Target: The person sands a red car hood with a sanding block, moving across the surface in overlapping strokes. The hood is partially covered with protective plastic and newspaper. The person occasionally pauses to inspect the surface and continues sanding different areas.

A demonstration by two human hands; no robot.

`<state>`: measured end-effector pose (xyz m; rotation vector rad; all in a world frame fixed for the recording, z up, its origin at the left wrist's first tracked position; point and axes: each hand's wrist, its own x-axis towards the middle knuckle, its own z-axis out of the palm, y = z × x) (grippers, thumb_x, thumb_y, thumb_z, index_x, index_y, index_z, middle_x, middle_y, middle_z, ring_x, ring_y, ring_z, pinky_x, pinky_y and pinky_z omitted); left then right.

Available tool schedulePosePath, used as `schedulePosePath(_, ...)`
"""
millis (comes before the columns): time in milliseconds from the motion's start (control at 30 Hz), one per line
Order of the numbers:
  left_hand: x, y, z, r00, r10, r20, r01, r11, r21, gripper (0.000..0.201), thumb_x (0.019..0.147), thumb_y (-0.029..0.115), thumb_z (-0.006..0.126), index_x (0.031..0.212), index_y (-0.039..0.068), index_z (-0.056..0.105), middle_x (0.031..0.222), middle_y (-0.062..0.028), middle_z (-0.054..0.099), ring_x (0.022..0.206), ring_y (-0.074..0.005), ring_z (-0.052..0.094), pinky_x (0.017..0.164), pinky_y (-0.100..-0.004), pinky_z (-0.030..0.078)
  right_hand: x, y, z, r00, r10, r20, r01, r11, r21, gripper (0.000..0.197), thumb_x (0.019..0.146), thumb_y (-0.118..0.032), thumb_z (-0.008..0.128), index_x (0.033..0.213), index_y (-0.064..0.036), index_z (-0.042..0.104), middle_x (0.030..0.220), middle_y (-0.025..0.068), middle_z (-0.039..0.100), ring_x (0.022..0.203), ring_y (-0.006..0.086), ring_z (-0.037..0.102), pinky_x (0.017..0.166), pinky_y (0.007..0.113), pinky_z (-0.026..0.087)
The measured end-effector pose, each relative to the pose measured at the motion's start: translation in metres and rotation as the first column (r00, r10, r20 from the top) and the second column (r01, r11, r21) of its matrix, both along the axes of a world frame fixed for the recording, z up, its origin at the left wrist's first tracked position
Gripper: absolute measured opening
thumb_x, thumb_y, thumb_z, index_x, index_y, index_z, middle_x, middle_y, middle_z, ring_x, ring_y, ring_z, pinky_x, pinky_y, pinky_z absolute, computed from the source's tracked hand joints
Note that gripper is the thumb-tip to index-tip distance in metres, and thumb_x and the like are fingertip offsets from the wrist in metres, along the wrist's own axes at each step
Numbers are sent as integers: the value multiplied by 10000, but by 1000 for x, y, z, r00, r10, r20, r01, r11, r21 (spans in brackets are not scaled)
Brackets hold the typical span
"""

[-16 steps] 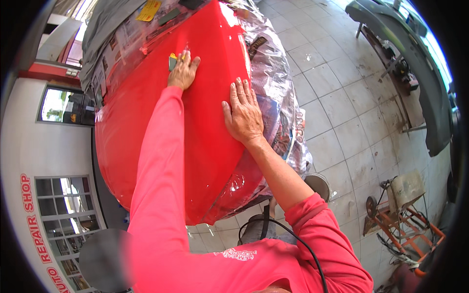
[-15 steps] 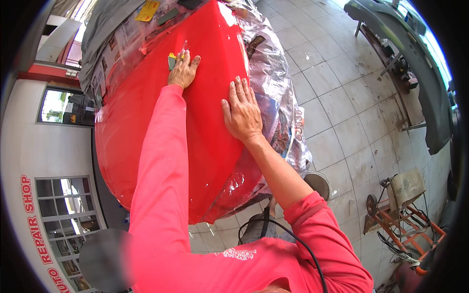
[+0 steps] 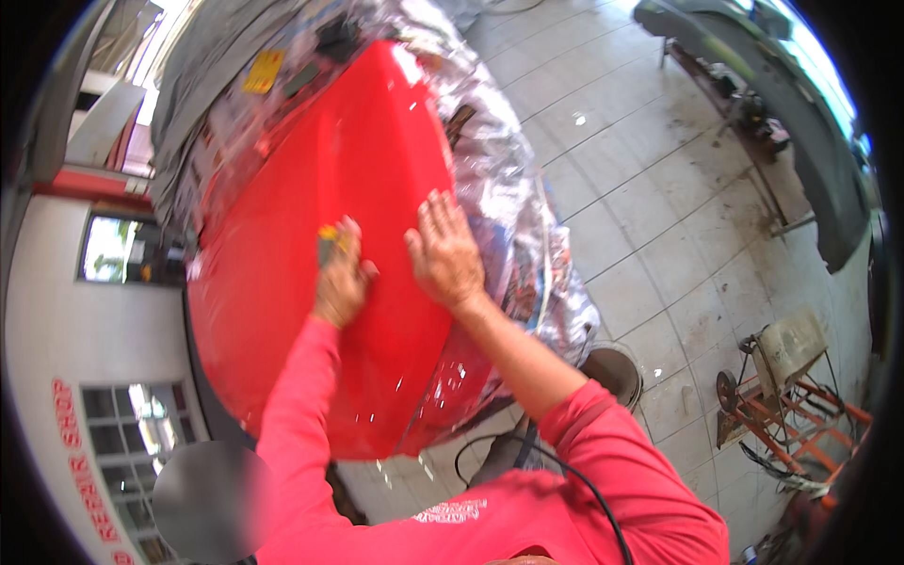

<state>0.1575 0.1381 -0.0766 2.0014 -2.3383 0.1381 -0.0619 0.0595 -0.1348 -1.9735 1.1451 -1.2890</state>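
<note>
In the lower part of the frame, a black cable crosses your pinkish-red sleeve. Mid-frame, your bare right hand lies flat, fingers extended and holding nothing visible, near the right edge of the glossy red curved panel. Your left hand grips a small grey-and-yellow pad. It has just drawn back toward you, so the pad now sits mid-panel, roughly level with your right hand. Beyond, crinkled plastic-and-newspaper sheeting borders the panel; a yellow rectangular card lies upper left.
</note>
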Motion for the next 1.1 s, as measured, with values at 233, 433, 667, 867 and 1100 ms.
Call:
schedulePosePath(233,62,-111,-20,987,162,8,-158,973,-170,718,1093,462,395,1587,-42,263,1647,-281,259,1534,-447,235,1248,-495,264,10,19,3,993,107,43,-108,994,31,558,1045,-330,513,1374,118,558,1513,291,486,1478,400,392,1226,491,296)
schedulePosePath(433,-99,142,-20,995,29,-100,-25,999,37,822,1022,586,462,1604,28,305,1665,-243,261,1567,-405,190,1258,-522,215,-2,-2,1,998,39,47,-40,999,30,575,1051,-352,505,1379,117,556,1533,276,470,1492,386,374,1235,480,281)
schedulePosePath(667,-13,-17,22,980,-97,-174,108,993,54,684,1068,432,437,1583,-4,329,1650,-234,300,1546,-385,253,1256,-453,238,-1,3,-2,999,50,22,-50,998,33,578,1056,-358,496,1370,124,558,1520,295,473,1486,406,373,1233,494,281)
schedulePosePath(867,79,-149,12,991,111,74,-105,991,-83,608,1121,365,358,1569,-45,323,1633,-269,304,1535,-421,252,1255,-442,245,12,23,4,990,102,97,-105,994,21,572,1057,-370,503,1355,113,578,1489,294,510,1465,404,409,1229,490,290)
schedulePosePath(1100,-105,112,-7,996,-31,-87,39,995,89,748,1017,468,497,1604,40,318,1678,-190,271,1569,-363,212,1255,-495,244,-4,-7,-4,987,50,150,-59,997,53,569,1064,-377,486,1361,98,585,1491,285,513,1465,405,409,1231,494,285)
